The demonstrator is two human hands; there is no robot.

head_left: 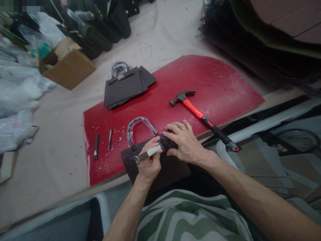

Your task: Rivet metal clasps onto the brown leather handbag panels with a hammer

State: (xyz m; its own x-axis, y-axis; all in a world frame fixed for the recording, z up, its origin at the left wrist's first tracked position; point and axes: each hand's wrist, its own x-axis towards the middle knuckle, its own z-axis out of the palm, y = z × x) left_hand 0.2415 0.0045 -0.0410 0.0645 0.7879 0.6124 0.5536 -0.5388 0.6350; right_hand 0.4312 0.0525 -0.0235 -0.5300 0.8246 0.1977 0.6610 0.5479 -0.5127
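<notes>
A dark brown bag panel (173, 170) lies at the front edge of the red board, partly overhanging toward my body. Its looped handle (140, 119) is wrapped in clear film and stands out over the board. In my left hand (149, 164) is a metal punch (143, 157) with a white band round its shaft, slanted so its far end meets the panel's upper edge. My right hand (184, 142) grips that edge just to the right, thumb on the near side and fingers on the far side. The exact spot under the fingers is hidden.
On the red board (220, 80) lie a claw hammer (193, 108), its grip past the edge, stacked bag panels (126, 88), a dark bar (96, 147), a thin metal rod (110, 139) and small scraps. A cardboard box (70, 68) and dark bags (100, 30) stand behind.
</notes>
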